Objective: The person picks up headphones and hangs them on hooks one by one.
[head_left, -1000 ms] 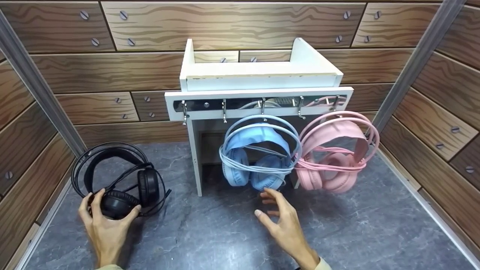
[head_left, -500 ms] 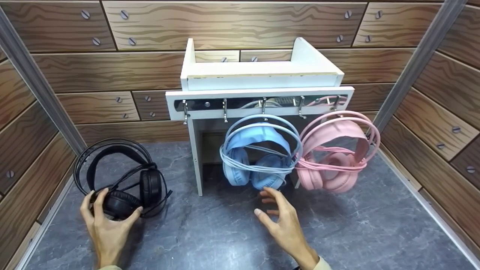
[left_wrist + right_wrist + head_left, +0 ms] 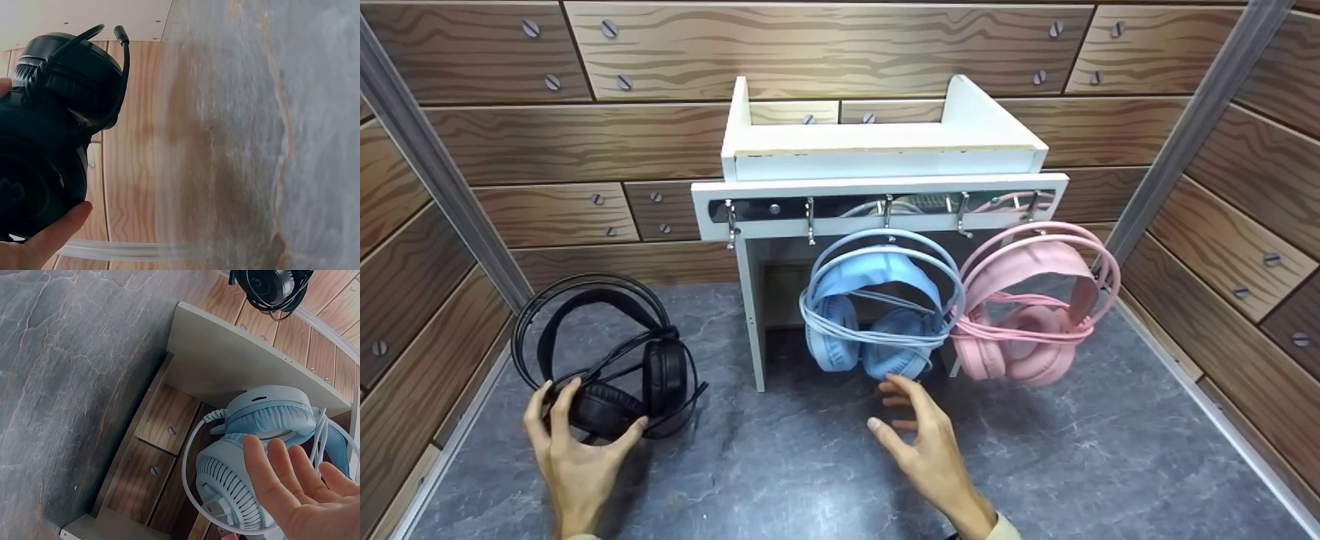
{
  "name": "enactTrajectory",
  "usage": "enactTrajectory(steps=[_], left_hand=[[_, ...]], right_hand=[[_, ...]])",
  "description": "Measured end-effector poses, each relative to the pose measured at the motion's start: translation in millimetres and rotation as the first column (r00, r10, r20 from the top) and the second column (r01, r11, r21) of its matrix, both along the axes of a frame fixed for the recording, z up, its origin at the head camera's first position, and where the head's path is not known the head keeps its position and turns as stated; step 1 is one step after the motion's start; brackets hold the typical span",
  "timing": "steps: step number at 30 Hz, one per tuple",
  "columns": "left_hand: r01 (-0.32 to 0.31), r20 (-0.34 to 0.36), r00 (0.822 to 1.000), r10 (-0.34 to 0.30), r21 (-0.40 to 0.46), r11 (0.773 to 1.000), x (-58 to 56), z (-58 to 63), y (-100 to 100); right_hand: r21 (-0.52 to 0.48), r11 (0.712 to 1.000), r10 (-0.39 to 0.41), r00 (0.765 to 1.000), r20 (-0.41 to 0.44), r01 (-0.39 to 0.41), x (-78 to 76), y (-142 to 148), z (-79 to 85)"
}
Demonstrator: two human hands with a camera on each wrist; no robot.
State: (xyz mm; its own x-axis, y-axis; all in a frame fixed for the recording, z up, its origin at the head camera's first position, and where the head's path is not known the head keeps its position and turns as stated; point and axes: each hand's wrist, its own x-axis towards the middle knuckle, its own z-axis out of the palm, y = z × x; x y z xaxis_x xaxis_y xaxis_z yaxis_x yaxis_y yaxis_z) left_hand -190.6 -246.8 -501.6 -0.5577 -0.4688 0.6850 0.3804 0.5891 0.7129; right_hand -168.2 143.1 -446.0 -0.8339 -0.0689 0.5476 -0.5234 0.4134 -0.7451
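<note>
At the left in the head view, my left hand [image 3: 581, 465] grips black headphones [image 3: 664, 379] by the lower ear cup, thumb on one side and fingers on the other. The left wrist view shows their ear cups [image 3: 73, 73] and a thin microphone boom [image 3: 125, 73], with grey surface beside them. My right hand [image 3: 926, 446] is held with fingers loosely extended, its fingertips right by the lower ear cup of the blue headphones [image 3: 885, 270]. These hang from a hook on the white rack [image 3: 877, 185], their cable wound round them. Nothing is in the right palm [image 3: 320, 517].
Pink headphones [image 3: 1039, 259] hang at the rack's right end, against the blue pair. Two bare metal hooks, a left hook [image 3: 730, 225] and its neighbour hook [image 3: 810, 221], are at the left. Wood-patterned walls [image 3: 840, 45] enclose the grey marbled surface [image 3: 780, 465].
My left hand and the black headphones have shifted slightly to the right, with the headband a little higher in the view. The right hand and the hanging headphones have stayed put.
</note>
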Motion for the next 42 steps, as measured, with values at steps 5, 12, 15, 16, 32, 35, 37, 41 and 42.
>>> enactTrajectory(steps=[5,12,15,16,32,35,37,41,42], left_hand=[[0.000,-0.011,1.000,0.000,-0.013,1.000,1.4,-1.6,0.2],[0.013,-0.015,1.000,-0.013,-0.015,1.000,3.8,1.4,2.2],[0.023,-0.011,1.000,-0.023,-0.023,0.999,4.5,2.7,2.7],[0.026,-0.010,1.000,-0.027,-0.029,0.999,4.9,3.0,2.7],[0.055,-0.073,0.996,-0.059,-0.061,0.997,6.8,5.4,6.9],[0.069,-0.100,0.992,-0.076,-0.073,0.995,5.7,4.5,7.0],[0.077,-0.107,0.991,-0.085,-0.076,0.994,5.2,3.6,6.7],[0.076,-0.115,0.990,-0.085,-0.079,0.994,4.6,1.2,5.9],[0.074,-0.121,0.989,-0.084,-0.083,0.994,4.5,1.0,6.0]], right_hand=[[-0.003,1.000,0.005,1.000,0.022,-0.005,-0.1,-0.8,0.4],[0.001,1.000,0.010,1.000,0.016,-0.010,-3.3,-3.1,2.5],[-0.002,1.000,0.010,1.000,0.008,-0.010,-4.4,-3.9,3.6],[-0.003,1.000,0.010,1.000,0.007,-0.010,-4.6,-4.2,3.9],[-0.007,1.000,0.023,0.999,0.033,-0.023,-7.3,-6.3,6.7],[-0.007,1.000,0.030,0.999,0.045,-0.029,-7.8,-7.1,8.2],[-0.001,1.000,0.031,0.998,0.047,-0.031,-8.2,-7.7,9.1],[0.004,0.999,0.031,0.998,0.047,-0.032,-8.5,-8.7,10.1],[0.004,0.999,0.032,0.998,0.045,-0.033,-8.6,-8.9,10.2]])
